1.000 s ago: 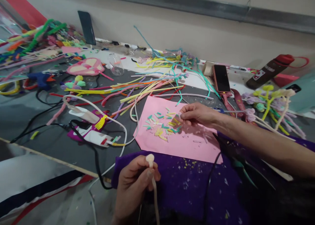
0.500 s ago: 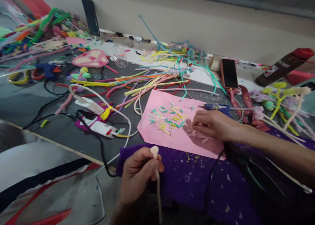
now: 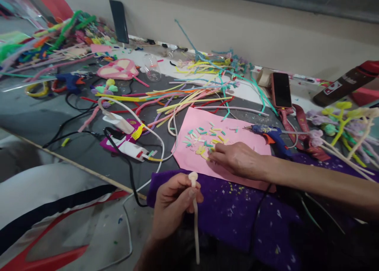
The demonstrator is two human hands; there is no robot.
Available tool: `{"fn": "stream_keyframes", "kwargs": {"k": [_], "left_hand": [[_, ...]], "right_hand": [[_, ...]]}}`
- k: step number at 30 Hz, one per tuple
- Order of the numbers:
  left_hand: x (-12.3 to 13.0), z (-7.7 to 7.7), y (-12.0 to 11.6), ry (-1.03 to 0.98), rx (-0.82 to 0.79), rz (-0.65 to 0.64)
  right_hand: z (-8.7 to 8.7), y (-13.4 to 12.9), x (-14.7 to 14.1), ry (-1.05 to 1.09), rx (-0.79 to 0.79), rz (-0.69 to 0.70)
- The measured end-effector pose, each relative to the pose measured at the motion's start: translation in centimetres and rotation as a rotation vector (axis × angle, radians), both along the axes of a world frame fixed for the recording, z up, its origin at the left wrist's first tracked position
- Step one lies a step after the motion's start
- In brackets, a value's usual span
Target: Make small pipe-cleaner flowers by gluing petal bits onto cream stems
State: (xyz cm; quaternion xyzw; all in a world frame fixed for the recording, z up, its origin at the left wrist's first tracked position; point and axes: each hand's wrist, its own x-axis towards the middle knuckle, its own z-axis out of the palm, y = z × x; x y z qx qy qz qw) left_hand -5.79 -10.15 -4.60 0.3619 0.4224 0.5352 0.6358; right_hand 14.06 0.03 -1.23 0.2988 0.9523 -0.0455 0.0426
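Observation:
Between the thumb and fingers of my left hand [image 3: 174, 204] is a cream pipe cleaner [image 3: 196, 227], held upright with a rounded knob at its top and its stem hanging down. My right hand [image 3: 237, 159] rests low over a pink sheet [image 3: 186, 158], fingers drawn together at the yellow pieces [image 3: 201, 150] there. Whatever those fingertips pinch is hidden. Short cut bits of pipe cleaner [image 3: 195, 134] in green, yellow and white lie scattered across the sheet. A blue glue gun [image 3: 274, 136] lies just beyond my right wrist, its nozzle over the sheet.
Long coloured pipe cleaners [image 3: 177, 93] spread behind the sheet. A purple power strip [image 3: 127, 136] with white plugs and trailing cables sits to the left. Toward the back right are a phone [image 3: 281, 90] and a dark bottle [image 3: 345, 83]. Purple cloth [image 3: 237, 211] covers the near edge.
My right hand has moved left across the sheet, from the pale pink bits to the yellow ones, uncovering the glue gun. My left hand still holds the pipe cleaner. The view has shifted slightly.

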Motion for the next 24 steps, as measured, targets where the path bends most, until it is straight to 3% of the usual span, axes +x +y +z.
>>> {"fn": "stream_keyframes", "kwargs": {"k": [7,10,15,18,24], "left_hand": [[-0.3,-0.3,-0.1,-0.042,-0.011,-0.013],[-0.3,-0.2,0.0,-0.048,-0.019,-0.042],[0.2,0.5,0.0,-0.052,-0.050,0.031],[0.2,0.7,0.0,-0.040,-0.061,0.012],[0.2,1.0,0.0,-0.053,-0.082,0.013]], "right_hand": [[1.0,-1.2,3.5,-0.114,-0.023,0.028],[1.9,-1.1,3.5,-0.120,0.002,0.000],[2.4,0.7,0.7,0.027,-0.084,-0.029],[2.1,1.8,-1.3,0.124,-0.154,-0.059],[1.1,2.6,-5.0,0.086,-0.066,-0.137]]}}
